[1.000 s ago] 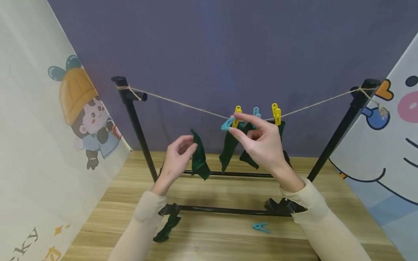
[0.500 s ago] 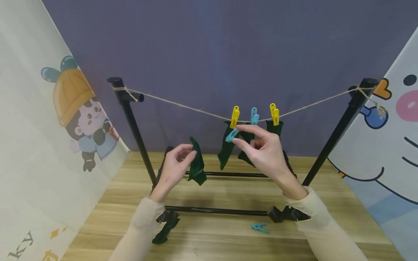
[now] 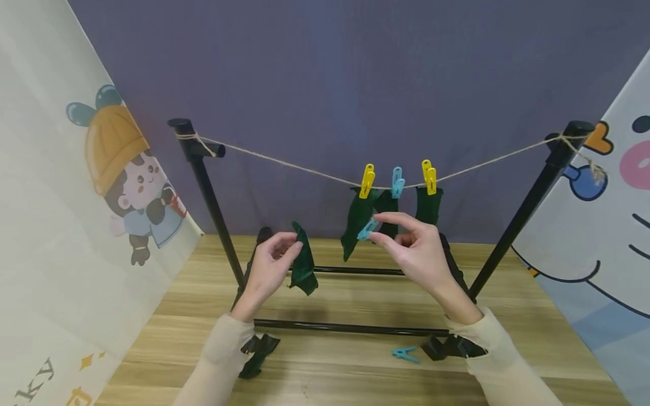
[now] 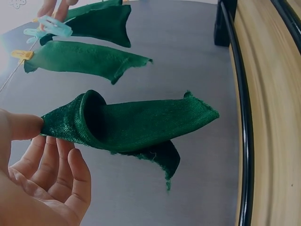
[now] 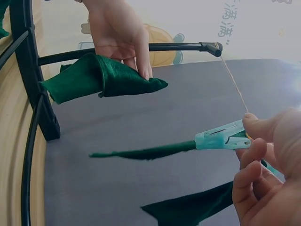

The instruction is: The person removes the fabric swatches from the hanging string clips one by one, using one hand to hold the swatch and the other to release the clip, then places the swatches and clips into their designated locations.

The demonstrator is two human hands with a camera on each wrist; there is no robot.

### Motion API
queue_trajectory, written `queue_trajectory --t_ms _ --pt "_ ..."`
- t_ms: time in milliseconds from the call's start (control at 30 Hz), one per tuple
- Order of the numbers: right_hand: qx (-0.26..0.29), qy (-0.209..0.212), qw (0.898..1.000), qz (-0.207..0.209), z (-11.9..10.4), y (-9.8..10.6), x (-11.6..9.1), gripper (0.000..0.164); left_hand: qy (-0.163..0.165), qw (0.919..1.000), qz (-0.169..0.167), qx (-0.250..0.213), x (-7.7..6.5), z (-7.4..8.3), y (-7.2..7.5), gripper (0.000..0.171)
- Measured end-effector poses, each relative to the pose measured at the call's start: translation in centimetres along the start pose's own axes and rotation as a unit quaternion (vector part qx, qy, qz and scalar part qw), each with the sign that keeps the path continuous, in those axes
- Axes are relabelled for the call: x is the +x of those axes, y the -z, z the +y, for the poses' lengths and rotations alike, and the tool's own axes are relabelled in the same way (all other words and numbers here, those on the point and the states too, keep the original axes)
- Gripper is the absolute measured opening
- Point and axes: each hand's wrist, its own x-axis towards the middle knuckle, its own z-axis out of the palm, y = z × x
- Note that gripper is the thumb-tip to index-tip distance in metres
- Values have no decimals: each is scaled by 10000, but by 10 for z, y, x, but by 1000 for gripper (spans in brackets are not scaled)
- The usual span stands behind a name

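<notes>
My left hand (image 3: 270, 268) pinches a small piece of dark green cloth (image 3: 303, 262) near its upper end, left of centre. In the left wrist view the cloth (image 4: 146, 122) folds over on itself, with a curled edge near the thumb. Between the thumb and index finger of my right hand (image 3: 420, 248) is a light blue clothespin (image 3: 367, 229), held below the string (image 3: 289, 164). Three more green cloths hang from that string, the left one (image 3: 357, 220) partly behind the held clothespin. Two yellow clothespins (image 3: 367, 181) and a blue clothespin (image 3: 398, 182) clip them.
A black rack carries the string between its left post (image 3: 210, 197) and right post (image 3: 528, 208); low bars (image 3: 350, 327) cross it. On the wooden table (image 3: 330, 372), another blue clothespin (image 3: 405, 354) lies in front, and a green cloth (image 3: 258, 358) lies by the left foot.
My right hand has come down from the string with the blue clothespin, uncovering the clips behind it. My left hand has also lowered slightly with the cloth.
</notes>
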Motion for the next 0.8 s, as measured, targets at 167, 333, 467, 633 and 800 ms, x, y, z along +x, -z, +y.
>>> queue_trajectory --t_ms 167,333,467,633,800 --pt "112 -130 9999 -23 9 5 -9 29 45 10000 12 -71 -4 -5 0 26" --pt "213 -501 9984 -175 15 7 -17 28 96 9999 0 -114 -7 -10 -1 26" --pt "301 -709 9967 -245 20 8 -21 31 163 9998 18 -109 -10 -14 -3 27" --pt "391 -932 9946 -248 25 11 -26 34 250 9996 20 -105 -13 -21 -6 26" --pt "449 -1164 9917 -303 30 15 -31 34 302 9993 -58 -227 -15 -27 -7 26"
